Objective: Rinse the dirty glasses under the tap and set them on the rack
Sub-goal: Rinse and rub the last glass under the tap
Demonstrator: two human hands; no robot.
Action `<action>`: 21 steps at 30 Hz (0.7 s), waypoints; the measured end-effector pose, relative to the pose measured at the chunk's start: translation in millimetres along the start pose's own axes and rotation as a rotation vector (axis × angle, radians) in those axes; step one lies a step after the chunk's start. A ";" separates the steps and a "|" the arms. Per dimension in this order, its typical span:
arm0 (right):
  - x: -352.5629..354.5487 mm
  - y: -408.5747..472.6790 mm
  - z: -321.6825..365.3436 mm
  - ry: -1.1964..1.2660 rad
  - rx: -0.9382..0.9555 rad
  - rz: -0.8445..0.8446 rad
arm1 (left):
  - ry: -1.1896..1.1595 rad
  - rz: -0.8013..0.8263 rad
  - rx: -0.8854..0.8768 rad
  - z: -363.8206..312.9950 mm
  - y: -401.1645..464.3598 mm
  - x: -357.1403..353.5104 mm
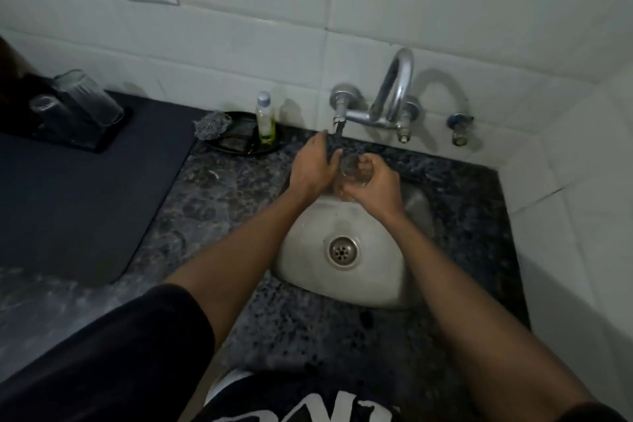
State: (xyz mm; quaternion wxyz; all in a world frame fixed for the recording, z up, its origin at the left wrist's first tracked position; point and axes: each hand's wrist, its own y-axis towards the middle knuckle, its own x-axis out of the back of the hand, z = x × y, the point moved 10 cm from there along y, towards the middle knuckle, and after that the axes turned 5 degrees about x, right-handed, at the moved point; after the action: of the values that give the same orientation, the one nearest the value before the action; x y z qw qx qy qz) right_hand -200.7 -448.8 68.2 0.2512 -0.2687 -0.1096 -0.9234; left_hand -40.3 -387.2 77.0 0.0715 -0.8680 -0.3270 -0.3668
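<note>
"On the dark rack far left, two glasses already sit upturned?"

"Yes. By the tap, the left hand lies loosely open against the glass; the right hand has its grip around it, over the sink."

"Risk?"

"Wet glass could slip and chip. Too dim to see water or dirt."

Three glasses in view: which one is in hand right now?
The glass over the sink, below the tap, gripped by the right hand with the left hand beside it. The two other glasses stand untouched on the dark rack, far left.
</note>
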 end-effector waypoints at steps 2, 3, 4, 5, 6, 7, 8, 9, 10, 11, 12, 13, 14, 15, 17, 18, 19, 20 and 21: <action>17.1 8.7 1.2 -0.015 0.016 -0.045 | -0.026 0.008 0.015 -15.5 12.1 -5.6; 23.4 12.7 1.7 -0.018 0.017 -0.064 | -0.034 -0.002 0.044 -18.9 18.9 -6.6; 28.5 16.0 2.5 -0.018 0.017 -0.080 | -0.031 -0.018 0.084 -20.1 25.2 -6.3; 32.2 18.8 3.1 -0.014 0.012 -0.094 | -0.011 -0.034 0.123 -20.1 30.9 -4.8; 35.0 21.5 3.8 -0.008 0.008 -0.104 | 0.025 -0.047 0.145 -19.9 36.1 -3.5; 36.7 23.3 5.0 -0.001 0.008 -0.112 | 0.073 -0.054 0.140 -20.9 40.5 -2.6; 38.3 24.5 6.7 0.000 0.008 -0.120 | 0.127 -0.054 0.113 -23.4 44.1 -2.5; 39.3 25.2 9.4 0.002 0.008 -0.128 | 0.182 -0.046 0.076 -26.5 47.0 -3.6; 39.3 25.6 12.0 0.008 0.007 -0.131 | 0.228 -0.038 0.042 -28.8 49.1 -5.4; 38.7 26.1 13.6 0.016 0.008 -0.130 | 0.251 -0.033 0.024 -29.4 50.3 -7.5; 38.1 26.2 15.0 0.021 0.011 -0.129 | 0.252 -0.035 0.018 -29.3 50.9 -8.9; 37.8 25.9 16.8 0.021 0.017 -0.130 | 0.237 -0.042 0.019 -29.0 50.6 -9.6; 37.8 25.6 18.7 0.016 0.024 -0.134 | 0.207 -0.052 0.024 -28.7 49.9 -9.5; 37.8 25.4 20.4 0.013 0.029 -0.135 | 0.159 -0.065 0.036 -27.7 49.1 -8.1; 37.1 25.2 21.8 0.008 0.032 -0.137 | 0.047 -0.101 0.090 -20.9 48.3 -2.5; 37.0 24.9 22.5 0.007 0.035 -0.140 | 0.001 -0.116 0.120 -16.1 48.6 -0.7; 37.1 24.4 23.2 0.010 0.037 -0.142 | -0.036 -0.120 0.148 -11.4 49.0 -0.7; 37.5 24.1 23.7 0.013 0.039 -0.145 | -0.069 -0.121 0.171 -7.8 49.3 -1.2; 37.9 23.8 23.9 0.017 0.040 -0.147 | -0.098 -0.119 0.190 -4.5 49.9 -2.1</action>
State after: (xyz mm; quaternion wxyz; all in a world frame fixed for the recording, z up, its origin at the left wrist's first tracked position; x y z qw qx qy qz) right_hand -205.3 -476.3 110.5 0.1892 -0.2470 -0.1454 -0.9392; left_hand -13.1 -428.6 84.6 0.1154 -0.8533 -0.4142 -0.2950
